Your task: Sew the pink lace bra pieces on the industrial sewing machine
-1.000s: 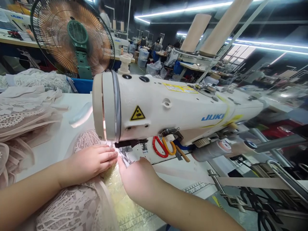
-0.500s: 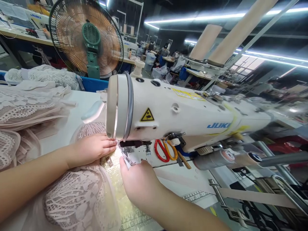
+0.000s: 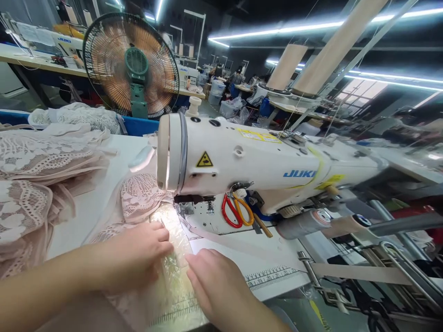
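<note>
My left hand [image 3: 138,256] lies flat on pale pink lace fabric [image 3: 138,198] that runs under the head of a white JUKI sewing machine [image 3: 249,161]. My right hand [image 3: 216,281] rests flat on the table just right of it, fingers by a shiny clear strip [image 3: 176,263] lit by the machine's lamp. Both hands sit a short way in front of the presser foot [image 3: 183,210]. Neither hand grips anything.
A heap of pink lace pieces [image 3: 38,175] covers the left of the table. Red and orange scissors [image 3: 235,210] lie behind the needle plate. A fan [image 3: 131,64] stands behind the table. Two thread cones [image 3: 311,60] rise at the back right. A ruler strip [image 3: 273,276] marks the table's front edge.
Both hands have drawn back from the presser foot toward me along the fabric. The view has shifted, so more lace shows behind the needle.
</note>
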`<state>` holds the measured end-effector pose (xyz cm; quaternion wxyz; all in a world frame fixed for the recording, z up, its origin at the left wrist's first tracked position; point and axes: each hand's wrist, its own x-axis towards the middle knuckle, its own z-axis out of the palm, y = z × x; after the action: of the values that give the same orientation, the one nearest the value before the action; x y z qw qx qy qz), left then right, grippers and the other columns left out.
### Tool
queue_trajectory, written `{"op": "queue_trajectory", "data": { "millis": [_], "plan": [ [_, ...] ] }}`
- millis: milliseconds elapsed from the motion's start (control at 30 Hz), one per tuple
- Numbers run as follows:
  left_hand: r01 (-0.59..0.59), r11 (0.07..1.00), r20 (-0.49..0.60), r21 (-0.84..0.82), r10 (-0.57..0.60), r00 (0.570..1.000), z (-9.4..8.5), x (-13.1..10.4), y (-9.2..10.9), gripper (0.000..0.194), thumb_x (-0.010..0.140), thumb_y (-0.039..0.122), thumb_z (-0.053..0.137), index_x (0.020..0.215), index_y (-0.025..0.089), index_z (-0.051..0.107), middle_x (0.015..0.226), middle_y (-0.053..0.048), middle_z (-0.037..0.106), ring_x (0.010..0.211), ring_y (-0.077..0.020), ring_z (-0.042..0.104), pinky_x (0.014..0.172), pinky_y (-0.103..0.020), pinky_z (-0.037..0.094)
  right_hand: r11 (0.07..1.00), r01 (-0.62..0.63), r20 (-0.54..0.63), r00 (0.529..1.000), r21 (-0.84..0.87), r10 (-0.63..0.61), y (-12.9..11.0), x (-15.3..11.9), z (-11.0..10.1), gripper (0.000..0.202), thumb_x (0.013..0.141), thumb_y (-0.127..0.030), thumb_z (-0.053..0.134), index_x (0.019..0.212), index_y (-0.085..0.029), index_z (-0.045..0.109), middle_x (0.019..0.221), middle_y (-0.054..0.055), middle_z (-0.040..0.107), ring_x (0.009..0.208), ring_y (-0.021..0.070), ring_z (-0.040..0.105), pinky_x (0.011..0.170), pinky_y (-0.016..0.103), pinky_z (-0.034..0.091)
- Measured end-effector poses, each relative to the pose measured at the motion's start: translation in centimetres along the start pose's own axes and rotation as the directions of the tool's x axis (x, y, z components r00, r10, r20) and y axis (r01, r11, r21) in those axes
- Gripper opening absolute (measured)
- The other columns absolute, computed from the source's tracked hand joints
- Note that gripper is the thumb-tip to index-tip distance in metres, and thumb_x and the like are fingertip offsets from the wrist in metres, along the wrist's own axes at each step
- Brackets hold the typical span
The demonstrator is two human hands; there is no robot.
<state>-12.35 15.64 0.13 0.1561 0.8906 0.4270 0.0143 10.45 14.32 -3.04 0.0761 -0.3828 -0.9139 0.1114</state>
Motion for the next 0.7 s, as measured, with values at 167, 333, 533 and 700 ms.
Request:
{"op": "queue_trajectory", "data": {
  "millis": [167, 333, 533, 700],
  "plan": [
    [0.133, 0.796, -0.065, -0.591, -0.212, 0.975, -0.4, 1.1, -1.3, 0.015, 0.083, 0.027, 0.046, 0.069, 0.02, 0.047, 0.063, 0.002, 0.051, 0.057, -0.0135, 0.049, 0.051, -0.024, 0.038, 0.981, 0.023, -0.265, 0.964, 0.194, 0.03, -1.0, -0.7, 1.2, 0.055, 0.093, -0.025, 0.039, 0.145, -0.016, 0.025, 0.104, 0.011, 0.062, 0.084, 0.0203, 0.059, 0.07, 0.031, 0.048],
    [0.21, 0.461, -0.105, -0.862, -0.567, 0.817, -0.2, 1.8, -2.5, 0.025, 0.079, 0.045, 0.048, 0.072, 0.023, 0.04, 0.048, 0.009, 0.036, 0.039, -0.0097, 0.033, 0.039, -0.021, 0.026, 0.905, 0.155, -0.196, 0.977, 0.396, -0.082, -3.2, 1.1, 2.2, 0.04, 0.089, -0.033, 0.048, 0.125, -0.015, 0.055, 0.087, 0.006, 0.065, 0.073, 0.0183, 0.059, 0.063, 0.028, 0.045],
    [0.385, 0.867, -0.392, -0.317, -0.489, 0.779, 1.3, 1.1, -2.9, 0.012, 0.081, 0.025, 0.037, 0.076, 0.02, 0.048, 0.072, -0.001, 0.054, 0.06, -0.0154, 0.049, 0.055, -0.026, 0.036, 0.931, -0.128, -0.164, 0.967, 0.343, 0.193, -2.2, 3.2, 2.3, 0.013, 0.079, -0.016, 0.054, 0.069, -0.018, 0.062, 0.065, 0.001, 0.06, 0.062, 0.0126, 0.052, 0.056, 0.024, 0.032],
    [0.39, 0.893, -0.207, 0.223, -0.347, 0.915, 2.2, 0.2, -1.9, 0.029, 0.08, 0.017, 0.038, 0.092, 0.023, 0.063, 0.082, -0.005, 0.053, 0.058, -0.0169, 0.048, 0.047, -0.028, 0.024, 0.967, -0.196, -0.076, 0.975, 0.163, 0.211, -0.8, 3.0, 1.4, 0.025, 0.079, -0.014, 0.049, 0.095, -0.021, 0.067, 0.072, 0.001, 0.06, 0.064, 0.0141, 0.052, 0.055, 0.025, 0.03]
  ]
}}
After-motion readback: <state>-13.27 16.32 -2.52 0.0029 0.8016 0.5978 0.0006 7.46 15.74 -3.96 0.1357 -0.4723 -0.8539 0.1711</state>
